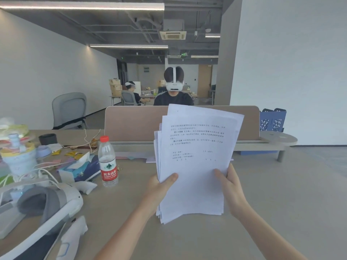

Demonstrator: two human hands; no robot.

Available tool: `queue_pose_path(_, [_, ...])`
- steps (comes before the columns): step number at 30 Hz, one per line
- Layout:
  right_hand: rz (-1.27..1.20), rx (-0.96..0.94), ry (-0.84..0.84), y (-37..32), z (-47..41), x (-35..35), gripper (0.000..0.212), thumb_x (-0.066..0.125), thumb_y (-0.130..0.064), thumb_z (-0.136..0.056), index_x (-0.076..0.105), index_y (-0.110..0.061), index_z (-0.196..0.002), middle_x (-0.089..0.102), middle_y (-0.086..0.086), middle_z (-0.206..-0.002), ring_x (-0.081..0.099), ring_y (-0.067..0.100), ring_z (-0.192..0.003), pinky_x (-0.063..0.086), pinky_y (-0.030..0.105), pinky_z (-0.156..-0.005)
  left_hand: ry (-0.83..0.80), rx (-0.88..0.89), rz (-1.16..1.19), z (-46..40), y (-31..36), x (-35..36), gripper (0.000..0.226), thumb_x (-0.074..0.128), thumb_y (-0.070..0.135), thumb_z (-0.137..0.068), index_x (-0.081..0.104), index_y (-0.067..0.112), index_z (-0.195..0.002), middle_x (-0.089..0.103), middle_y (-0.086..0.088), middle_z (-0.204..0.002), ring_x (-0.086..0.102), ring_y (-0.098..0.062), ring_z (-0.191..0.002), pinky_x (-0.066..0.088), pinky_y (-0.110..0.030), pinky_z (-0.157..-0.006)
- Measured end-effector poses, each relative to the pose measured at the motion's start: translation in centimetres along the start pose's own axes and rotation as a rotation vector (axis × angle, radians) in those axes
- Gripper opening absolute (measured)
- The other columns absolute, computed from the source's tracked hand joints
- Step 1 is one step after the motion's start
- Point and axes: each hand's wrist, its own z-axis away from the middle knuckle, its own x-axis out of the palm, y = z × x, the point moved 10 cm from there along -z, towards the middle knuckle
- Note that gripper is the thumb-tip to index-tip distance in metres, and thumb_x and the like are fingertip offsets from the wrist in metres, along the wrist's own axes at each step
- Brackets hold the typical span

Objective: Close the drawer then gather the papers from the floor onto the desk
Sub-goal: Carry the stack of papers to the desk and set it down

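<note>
A stack of white printed papers (pixel 195 158) stands upright over the beige desk (pixel 272 194), its lower edge at or just above the desktop. My left hand (pixel 161 186) grips the stack's left edge, thumb on the front sheet. On the right edge, my right hand (pixel 229 184) holds the same stack, thumb across the page. The sheets are slightly fanned at the top and left. No drawer or floor is in view.
A water bottle with a red cap (pixel 107 162) stands left of the papers, beside a tissue box (pixel 80 169). A white headset (pixel 43 203) and clutter fill the desk's left side. A partition (pixel 135 122) runs behind, with a seated person (pixel 173 94) beyond it.
</note>
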Motion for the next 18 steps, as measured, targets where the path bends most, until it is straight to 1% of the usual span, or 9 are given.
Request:
queue_pose_path(3, [0.009,0.008,0.002,0.2,-0.1,-0.1,0.036,0.049,-0.015,-0.101,0.058,-0.037,-0.128,0.070,-0.012,-0.121,0.066,0.015,-0.115,0.053,0.043,-0.095,0.010,0.007,0.008,-0.1,0.1,0.2,0.009,0.073,0.029,-0.085,0.074,0.024,-0.092,0.079,0.011,-0.084,0.075,-0.008,-0.077,0.056,-0.030,-0.071])
queue_pose_path(7, [0.007,0.008,-0.005,-0.2,0.0,-0.5,0.035,0.047,-0.012,-0.101,0.059,-0.033,-0.126,0.071,-0.012,-0.119,0.067,0.013,-0.112,0.054,0.035,-0.086,0.000,0.024,0.025,0.1,0.5,0.6,0.004,0.073,0.026,-0.085,0.075,0.027,-0.088,0.079,0.014,-0.083,0.075,-0.005,-0.076,0.055,-0.028,-0.068])
queue_pose_path(11, [0.009,-0.019,-0.016,-1.2,0.0,-0.9,0.028,0.052,-0.015,-0.101,0.059,-0.031,-0.123,0.072,-0.014,-0.116,0.068,0.013,-0.112,0.054,0.036,-0.089,-0.037,0.028,0.045,0.5,0.8,1.0,0.010,0.074,0.024,-0.084,0.074,0.024,-0.093,0.080,0.008,-0.090,0.076,-0.012,-0.084,0.056,-0.031,-0.073])
queue_pose_path(13, [0.015,-0.039,-0.017,-2.0,-0.3,-1.2,0.023,0.054,-0.016,-0.101,0.059,-0.030,-0.118,0.073,-0.015,-0.111,0.069,0.013,-0.109,0.055,0.035,-0.087,-0.051,0.039,0.039,0.6,0.9,1.0,0.018,0.076,0.026,-0.082,0.074,0.024,-0.100,0.079,0.007,-0.097,0.075,-0.012,-0.091,0.057,-0.033,-0.080])
queue_pose_path(15, [0.025,-0.075,-0.024,-3.1,-0.7,-1.5,0.022,0.055,-0.017,-0.101,0.058,-0.029,-0.119,0.072,-0.013,-0.115,0.068,0.013,-0.111,0.055,0.038,-0.090,-0.064,0.038,0.035,0.7,0.8,1.1,0.023,0.077,0.027,-0.081,0.073,0.024,-0.104,0.078,0.007,-0.102,0.074,-0.012,-0.095,0.056,-0.035,-0.085])
queue_pose_path(18, [0.042,-0.129,-0.027,-4.9,-1.5,-1.6,0.023,0.057,-0.020,-0.099,0.056,-0.028,-0.121,0.069,-0.008,-0.121,0.065,0.016,-0.116,0.054,0.046,-0.098,-0.063,0.032,0.058,0.9,0.6,1.0,0.019,0.076,0.023,-0.082,0.073,0.025,-0.100,0.079,0.008,-0.099,0.075,-0.011,-0.091,0.056,-0.031,-0.079])
